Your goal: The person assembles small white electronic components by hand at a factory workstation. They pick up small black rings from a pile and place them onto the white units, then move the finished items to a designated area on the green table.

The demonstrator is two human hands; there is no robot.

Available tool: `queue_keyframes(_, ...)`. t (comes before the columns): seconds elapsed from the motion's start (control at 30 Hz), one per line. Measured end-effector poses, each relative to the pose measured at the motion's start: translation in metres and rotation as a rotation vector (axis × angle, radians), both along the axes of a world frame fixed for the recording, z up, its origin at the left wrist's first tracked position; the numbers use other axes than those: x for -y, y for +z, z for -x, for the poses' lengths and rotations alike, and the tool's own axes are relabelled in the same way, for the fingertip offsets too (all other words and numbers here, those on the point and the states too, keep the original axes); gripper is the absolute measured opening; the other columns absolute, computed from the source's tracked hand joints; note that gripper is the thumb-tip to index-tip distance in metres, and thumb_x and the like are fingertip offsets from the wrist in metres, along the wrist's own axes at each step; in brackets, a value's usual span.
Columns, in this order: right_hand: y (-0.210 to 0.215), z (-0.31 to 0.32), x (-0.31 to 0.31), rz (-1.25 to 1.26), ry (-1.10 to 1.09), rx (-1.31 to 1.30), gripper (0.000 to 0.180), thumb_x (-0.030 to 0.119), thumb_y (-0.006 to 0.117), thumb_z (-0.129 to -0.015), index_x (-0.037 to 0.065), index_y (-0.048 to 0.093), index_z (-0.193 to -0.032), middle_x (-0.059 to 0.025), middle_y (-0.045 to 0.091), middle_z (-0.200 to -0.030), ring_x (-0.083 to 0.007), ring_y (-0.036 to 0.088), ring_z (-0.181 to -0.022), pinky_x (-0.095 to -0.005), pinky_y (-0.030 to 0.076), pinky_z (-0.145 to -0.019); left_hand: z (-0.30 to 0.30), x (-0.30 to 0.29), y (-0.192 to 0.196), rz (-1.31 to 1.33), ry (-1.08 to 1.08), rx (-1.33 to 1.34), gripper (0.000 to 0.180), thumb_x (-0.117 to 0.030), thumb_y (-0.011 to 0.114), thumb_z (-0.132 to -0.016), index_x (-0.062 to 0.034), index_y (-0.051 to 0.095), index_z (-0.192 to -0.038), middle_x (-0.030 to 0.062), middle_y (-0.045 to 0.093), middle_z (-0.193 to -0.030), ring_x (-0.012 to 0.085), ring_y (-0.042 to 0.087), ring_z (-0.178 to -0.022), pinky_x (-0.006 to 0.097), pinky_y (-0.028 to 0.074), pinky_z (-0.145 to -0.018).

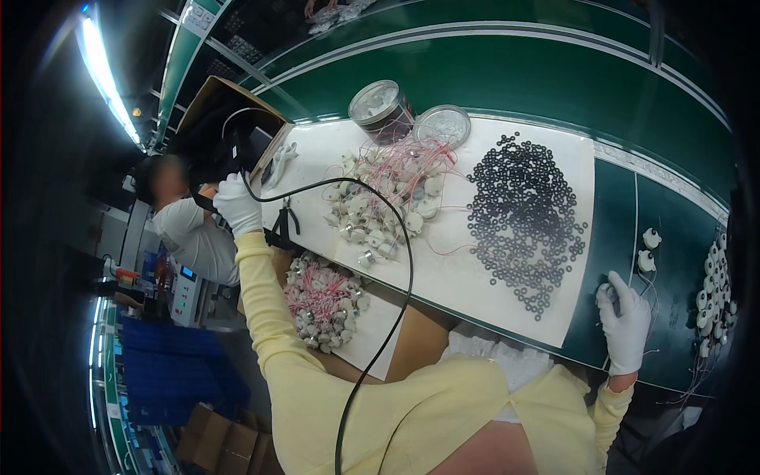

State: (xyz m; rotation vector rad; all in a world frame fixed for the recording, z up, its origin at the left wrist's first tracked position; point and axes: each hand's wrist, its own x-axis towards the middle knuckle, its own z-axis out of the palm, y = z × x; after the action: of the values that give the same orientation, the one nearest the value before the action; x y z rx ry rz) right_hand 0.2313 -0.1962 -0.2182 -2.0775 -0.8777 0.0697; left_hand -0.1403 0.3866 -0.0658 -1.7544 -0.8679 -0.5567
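Note:
At the left, beyond the table's edge, my gloved left hand (237,204) is closed around the lower part of a small black device (236,152); its exact kind is unclear. A black cable (372,190) runs from there across the table and back to my body. My gloved right hand (624,321) is over the dark green surface at the right, thumb and fingers pinched together; what lies between them is hard to make out. Close by are two small white round parts with wires (647,260). Left of that hand, many black rings (522,206) are spread on a white sheet (574,237).
White parts with pink wires (388,190) are heaped mid-table, below an open can (376,103) and a round lid (443,127). Black-handled pliers (283,226) lie near the left edge. A lower pile (324,305) sits beneath. Wired parts (712,293) line the far right. Another person (194,229) is at left.

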Motion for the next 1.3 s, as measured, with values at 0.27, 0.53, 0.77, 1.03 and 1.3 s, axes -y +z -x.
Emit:
queue_keyframes(0.27, 0.001, -0.003, 0.001, 0.027, 0.021, 0.091, 0.029, 0.005, 0.071, -0.091, -0.002, 0.070, -0.118, -0.0106, 0.068, -0.081, -0.0199, 0.065, -0.067, -0.0318, 0.050, -0.062, -0.023, 0.003, 0.003, 0.455, -0.095, 0.429, 0.024, -0.028, 0.073, -0.091, -0.0056, 0.074, -0.101, 0.0116, 0.073, -0.091, 0.0347, 0.071, -0.081, 0.039, 0.056, -0.068)
queue_keyframes(0.53, -0.002, -0.002, 0.000, 0.003, 0.009, 0.075, 0.028, 0.007, 0.071, -0.091, -0.002, 0.070, -0.117, -0.0112, 0.068, -0.077, -0.0210, 0.065, -0.065, -0.0327, 0.048, -0.059, -0.037, -0.021, 0.019, 0.748, -0.123, 0.623, 0.060, -0.055, 0.080, -0.082, -0.0012, 0.075, -0.108, 0.0198, 0.077, -0.098, 0.0331, 0.075, -0.093, 0.039, 0.057, -0.083)
queue_keyframes(0.77, 0.011, -0.001, -0.002, 0.066, 0.035, 0.126, 0.028, 0.007, 0.070, -0.090, -0.001, 0.070, -0.117, -0.0098, 0.067, -0.075, -0.0204, 0.064, -0.061, -0.0330, 0.047, -0.057, -0.040, -0.056, 0.000, 0.714, -0.050, 0.580, 0.066, -0.063, 0.076, -0.081, -0.0015, 0.075, -0.103, 0.0216, 0.076, -0.097, 0.0384, 0.073, -0.094, 0.044, 0.057, -0.084)
queue_keyframes(1.03, 0.005, -0.002, -0.002, 0.035, 0.003, 0.020, 0.028, 0.006, 0.069, -0.090, -0.002, 0.069, -0.116, -0.0098, 0.069, -0.076, -0.0203, 0.065, -0.061, -0.0312, 0.049, -0.059, -0.082, -0.105, 0.003, 0.782, -0.040, 0.602, 0.060, -0.060, 0.075, -0.082, -0.0047, 0.076, -0.104, 0.0194, 0.076, -0.099, 0.0368, 0.074, -0.094, 0.044, 0.056, -0.084)
queue_keyframes(1.3, 0.004, -0.004, -0.004, 0.055, -0.013, 0.100, 0.029, 0.005, 0.067, -0.088, -0.003, 0.069, -0.116, -0.0110, 0.069, -0.075, -0.0217, 0.066, -0.062, -0.0326, 0.049, -0.060, -0.144, -0.112, -0.086, 0.988, 0.278, 0.341, 0.063, -0.062, 0.072, -0.080, -0.0146, 0.072, -0.122, 0.0169, 0.072, -0.121, 0.0361, 0.070, -0.112, 0.047, 0.055, -0.094)
